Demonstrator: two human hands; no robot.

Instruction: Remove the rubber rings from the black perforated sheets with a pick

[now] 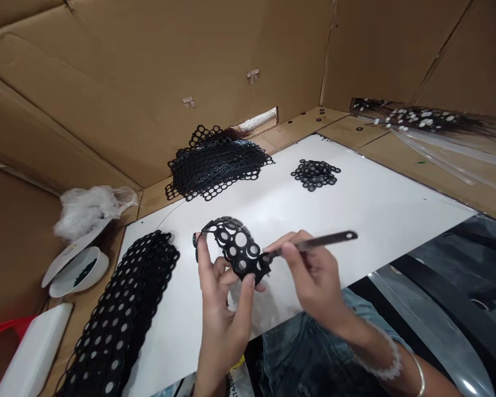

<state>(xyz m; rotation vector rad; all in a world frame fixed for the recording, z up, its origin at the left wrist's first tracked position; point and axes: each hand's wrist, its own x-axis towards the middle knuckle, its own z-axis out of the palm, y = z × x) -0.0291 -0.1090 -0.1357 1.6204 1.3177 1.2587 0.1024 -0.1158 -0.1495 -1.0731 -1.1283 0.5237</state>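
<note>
My left hand (227, 292) grips a curved strip of linked black rings (235, 245), the thumb on its lower edge and a raised finger under its far end. In my right hand (314, 270) is a slim dark hook-like tool (326, 240) with a hole in its handle end. The tool's tip meets the ring at the strip's right edge; its exact shape is hidden there. Beyond the hands, a small heap of loose black rings (315, 174) lies on the white board (367, 209).
A long stack of black ring mesh (119, 314) lies at the left, and another pile of mesh (215, 162) at the back. White bowls (80, 270) and a plastic bag (93, 209) stand far left. Cardboard walls (157, 66) enclose the back. Clear strips and dark bristles (430, 118) lie right.
</note>
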